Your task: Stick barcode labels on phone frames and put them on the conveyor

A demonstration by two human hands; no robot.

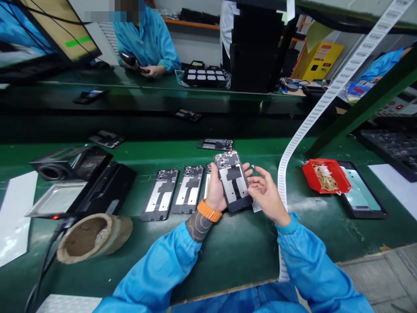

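Note:
An opened phone [233, 180], its circuit board and silver inner plate facing up, lies tilted in my left hand [216, 189], which is closed around its edges. My right hand [269, 195] is beside the phone's right edge, with a small white label [253, 166] at the tip of its index finger. Its thumb is close to the phone's side. Left of my hands, two similar opened phones [161, 195] [189, 190] lie in a row on the green bench. Another is partly hidden behind my left hand. A long strip of printed labels [286, 161] hangs down just right of my right hand.
At left stand a black device [107, 191] and a round brown container [94, 239]. To the right, a red bin [325, 176] of rubber bands overlaps a black tray [365, 191]. More opened phones [216, 144] lie farther back. Across the bench sits a person in blue [146, 39].

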